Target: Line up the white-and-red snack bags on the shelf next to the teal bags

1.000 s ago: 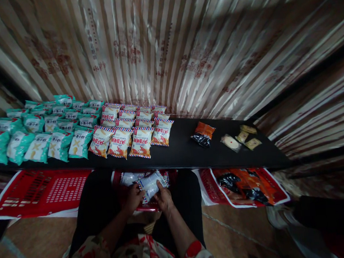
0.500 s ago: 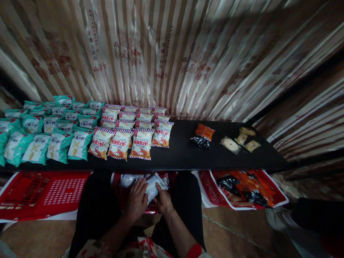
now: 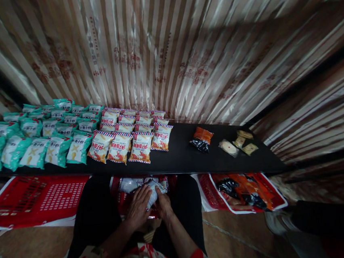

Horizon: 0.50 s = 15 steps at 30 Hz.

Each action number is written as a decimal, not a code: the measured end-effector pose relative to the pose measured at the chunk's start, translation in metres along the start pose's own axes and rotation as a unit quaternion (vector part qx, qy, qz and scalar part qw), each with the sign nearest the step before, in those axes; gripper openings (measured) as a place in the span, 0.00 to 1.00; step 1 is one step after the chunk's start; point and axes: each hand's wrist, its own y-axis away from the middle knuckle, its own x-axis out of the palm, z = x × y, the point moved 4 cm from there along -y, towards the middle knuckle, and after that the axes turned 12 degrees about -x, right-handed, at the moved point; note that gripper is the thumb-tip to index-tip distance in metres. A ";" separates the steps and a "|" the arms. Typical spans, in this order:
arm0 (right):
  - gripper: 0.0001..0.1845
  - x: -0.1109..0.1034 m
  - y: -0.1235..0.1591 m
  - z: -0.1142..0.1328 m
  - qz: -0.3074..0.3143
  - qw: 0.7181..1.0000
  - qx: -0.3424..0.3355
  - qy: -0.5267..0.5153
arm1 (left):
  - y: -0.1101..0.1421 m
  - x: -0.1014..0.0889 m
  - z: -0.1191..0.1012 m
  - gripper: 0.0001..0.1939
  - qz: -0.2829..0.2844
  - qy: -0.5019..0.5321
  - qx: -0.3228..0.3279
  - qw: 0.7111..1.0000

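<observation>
My left hand (image 3: pixel 139 205) and my right hand (image 3: pixel 163 202) are low in the view, over a red basket (image 3: pixel 117 191) between my knees. Both hands are closed round a white snack packet (image 3: pixel 152 192) with red and blue edges. More white packets (image 3: pixel 128 185) lie in that basket. On the black shelf (image 3: pixel 180 156) above, red-and-white snack bags (image 3: pixel 137 144) stand in rows beside teal snack bags (image 3: pixel 55 148).
An orange and black packet (image 3: pixel 201 139) and three small pale packets (image 3: pixel 237 144) lie on the shelf's right part. A red basket (image 3: pixel 35 199) sits at the left, another red basket (image 3: pixel 276 200) with orange and black packets at the right. Striped sheeting (image 3: pixel 165 56) backs the shelf.
The white packet has gone down from in front of me into the basket between my knees. My left hand has moved over the top of it. The view has tilted slightly.
</observation>
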 end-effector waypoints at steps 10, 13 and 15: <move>0.23 0.002 0.002 0.015 0.025 0.999 -0.025 0.013 | -0.005 0.003 0.006 0.28 -0.015 0.019 -0.006 1.000; 0.23 0.002 0.003 0.017 0.032 0.998 -0.036 0.031 | -0.006 0.005 0.008 0.27 -0.023 0.025 -0.013 0.999; 0.23 0.002 0.002 0.017 0.038 0.997 -0.055 0.049 | -0.007 0.004 0.008 0.25 -0.030 0.036 -0.020 0.999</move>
